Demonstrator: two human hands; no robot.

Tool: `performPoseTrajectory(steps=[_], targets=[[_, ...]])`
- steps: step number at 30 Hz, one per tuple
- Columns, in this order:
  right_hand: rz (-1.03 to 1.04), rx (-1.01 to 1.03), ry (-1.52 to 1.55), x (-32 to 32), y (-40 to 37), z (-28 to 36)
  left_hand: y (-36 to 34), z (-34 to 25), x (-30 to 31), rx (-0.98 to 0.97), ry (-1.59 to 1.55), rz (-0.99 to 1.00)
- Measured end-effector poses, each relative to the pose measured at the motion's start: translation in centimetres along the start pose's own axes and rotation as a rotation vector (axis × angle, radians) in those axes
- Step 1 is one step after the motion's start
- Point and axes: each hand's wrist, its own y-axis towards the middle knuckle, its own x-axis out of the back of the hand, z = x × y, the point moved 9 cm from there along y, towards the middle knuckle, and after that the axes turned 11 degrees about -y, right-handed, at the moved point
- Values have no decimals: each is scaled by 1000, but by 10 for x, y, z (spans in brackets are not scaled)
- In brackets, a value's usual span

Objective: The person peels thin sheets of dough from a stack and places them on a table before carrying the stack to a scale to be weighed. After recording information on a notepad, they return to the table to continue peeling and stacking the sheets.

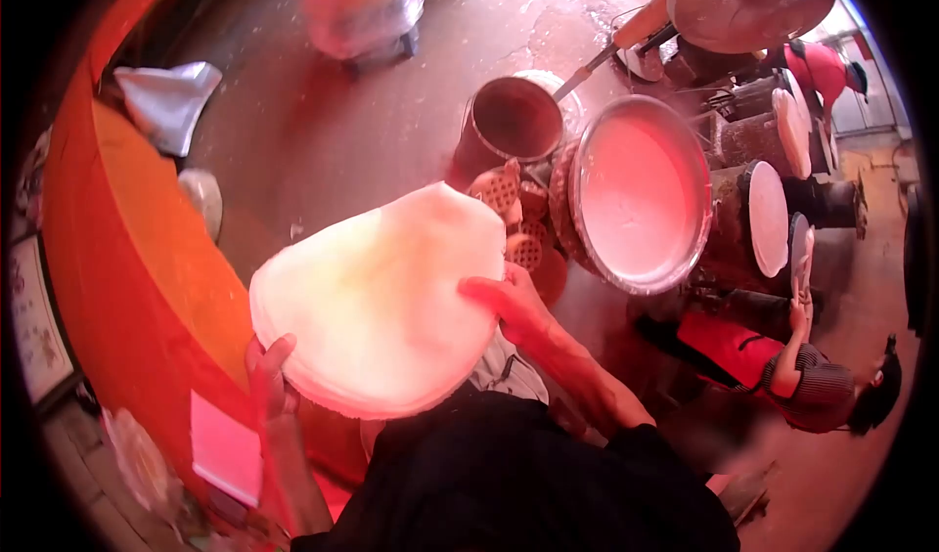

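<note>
I hold a thick stack of large, pale, round thin sheets point(377, 303) in front of my body. My left hand point(266, 371) grips the stack's lower left edge from beneath, thumb on top. My right hand point(509, 303) holds the right edge, fingers laid on the top sheet. The stack is roughly level and hides what lies under it.
A wide metal basin of pale batter point(641, 195) and a dark pot point(509, 122) stand ahead. Beside them lie several round perforated discs point(523, 249). A person in red point(782, 366) crouches at right by round white sheets point(768, 218). An orange counter point(127, 259) runs along the left.
</note>
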Motion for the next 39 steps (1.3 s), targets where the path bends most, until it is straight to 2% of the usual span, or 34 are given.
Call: performPoseTrajectory(steps=[7,11,12,16,19,22,25,27,31,34,39], targets=[[-10,-56,128,-9,145,70,161,-68,-66,22,104,64],[26,-2,145,-5,226,117,251,-105,-110,53,153,35],[-2,74,157,0,239,143,274,-116,-131,43,161,59],[-124,155,182,24,283,221,351,-143,-212,85,158,176],[-182,133,285,46,322,268,411,-156,-273,107,176,251],[-175,164,287,74,367,303,481,-160,-341,155,211,357],[-273,152,315,100,397,344,545,-162,-409,231,248,457],[-359,225,362,121,419,367,584,-161,-465,267,270,504],[-523,226,422,160,438,408,634,-159,-577,346,405,618],[-643,262,504,199,440,445,672,-140,-663,392,434,756],[-814,263,579,277,469,460,715,-88,-790,481,568,895]])
